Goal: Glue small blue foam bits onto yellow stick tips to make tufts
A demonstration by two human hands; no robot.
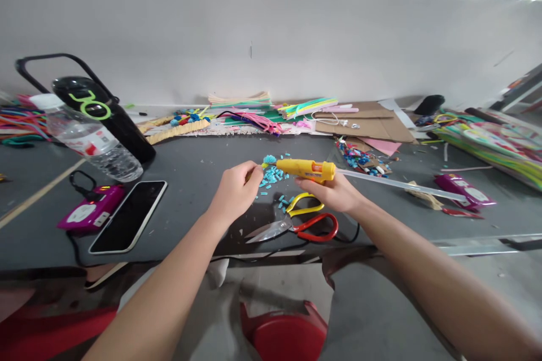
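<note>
My right hand [334, 192] is wrapped round the grip of a yellow hot glue gun [305, 168], whose nozzle points left. A long translucent glue stick [402, 185] sticks out of its back end. My left hand [239, 186] pinches a small yellow stem with a light-blue fuzzy tuft [269, 159] at its tip, close to the nozzle. Short light-blue fuzzy cuttings [273, 176] lie scattered on the dark table [190, 180] below. Scissors [292, 227] with one yellow and one red handle lie in front of my right hand, blades pointing left.
To the left are a black phone [129, 217], a purple power strip [91, 208], a clear water bottle [93, 138] and a black flask [122, 127]. Pipe-cleaner bundles [305, 107] and cardboard [368, 121] line the back. Another purple strip [463, 190] lies right.
</note>
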